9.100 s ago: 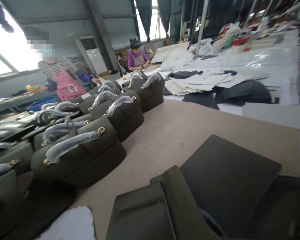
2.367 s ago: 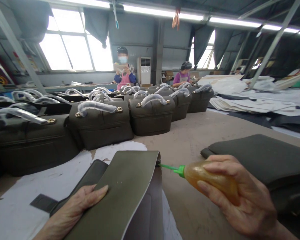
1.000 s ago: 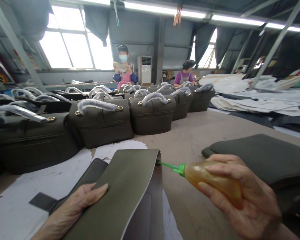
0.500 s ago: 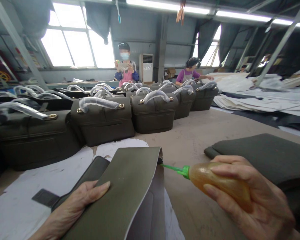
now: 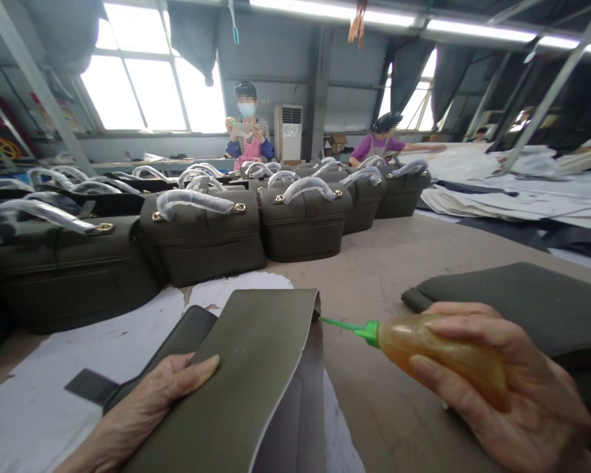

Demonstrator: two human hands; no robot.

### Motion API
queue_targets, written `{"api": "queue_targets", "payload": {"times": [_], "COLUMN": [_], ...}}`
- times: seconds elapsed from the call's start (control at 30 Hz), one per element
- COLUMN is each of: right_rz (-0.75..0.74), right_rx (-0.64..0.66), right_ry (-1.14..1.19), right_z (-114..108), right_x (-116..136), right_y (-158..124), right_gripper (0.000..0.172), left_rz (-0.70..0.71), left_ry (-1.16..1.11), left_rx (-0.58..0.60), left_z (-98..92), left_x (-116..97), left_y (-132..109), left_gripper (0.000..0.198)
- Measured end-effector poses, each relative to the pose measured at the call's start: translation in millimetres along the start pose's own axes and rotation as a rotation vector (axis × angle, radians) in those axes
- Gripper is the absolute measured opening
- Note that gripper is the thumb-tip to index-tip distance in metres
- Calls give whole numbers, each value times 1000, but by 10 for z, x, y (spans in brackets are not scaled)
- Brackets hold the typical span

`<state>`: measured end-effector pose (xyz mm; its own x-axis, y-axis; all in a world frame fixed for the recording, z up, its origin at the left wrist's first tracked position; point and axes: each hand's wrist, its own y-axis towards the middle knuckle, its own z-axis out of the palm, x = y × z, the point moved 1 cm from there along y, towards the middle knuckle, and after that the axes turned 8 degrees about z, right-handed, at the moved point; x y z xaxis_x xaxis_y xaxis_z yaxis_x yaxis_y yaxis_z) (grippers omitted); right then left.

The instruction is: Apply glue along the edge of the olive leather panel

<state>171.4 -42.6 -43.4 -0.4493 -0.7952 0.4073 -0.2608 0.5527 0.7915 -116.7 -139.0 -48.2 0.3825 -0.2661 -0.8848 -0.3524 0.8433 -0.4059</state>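
My right hand [image 5: 512, 387] grips an amber glue bottle [image 5: 443, 355] with a green nozzle [image 5: 347, 326]. The nozzle tip touches the far right corner of an olive leather panel [image 5: 246, 374]. This panel is lifted and curved over a grey lining underneath. My left hand [image 5: 148, 404] holds the panel's left side, thumb on top of the olive face.
Rows of olive handbags [image 5: 204, 240] with plastic-wrapped handles line the beige table [image 5: 374, 276] at the left and back. Flat olive pieces [image 5: 522, 309] lie at the right. White paper [image 5: 39, 407] lies under the work. Two people [image 5: 249, 135] work at the far end.
Since 9.1 s ago both hands, the bottle and the panel have come into view. Over the last second the nozzle stays at the panel's corner; the far person in purple reaches right.
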Motion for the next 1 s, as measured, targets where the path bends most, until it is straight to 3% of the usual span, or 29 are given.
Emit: {"api": "queue_targets", "payload": {"times": [0.27, 0.63, 1.0], "right_rz": [-66, 84, 155], "right_rx": [31, -34, 32], "right_ry": [-12, -84, -63], "right_z": [74, 91, 100], "right_x": [-49, -50, 22], "right_y": [-54, -54, -81], "right_gripper": [20, 21, 20], "left_rz": [12, -31, -44], "left_ry": [76, 32, 27], "left_rx": [-7, 3, 39], "left_z": [7, 5, -33], "left_x": [-16, -50, -60], "left_y": [-31, -8, 11], "left_gripper": [45, 35, 26]}}
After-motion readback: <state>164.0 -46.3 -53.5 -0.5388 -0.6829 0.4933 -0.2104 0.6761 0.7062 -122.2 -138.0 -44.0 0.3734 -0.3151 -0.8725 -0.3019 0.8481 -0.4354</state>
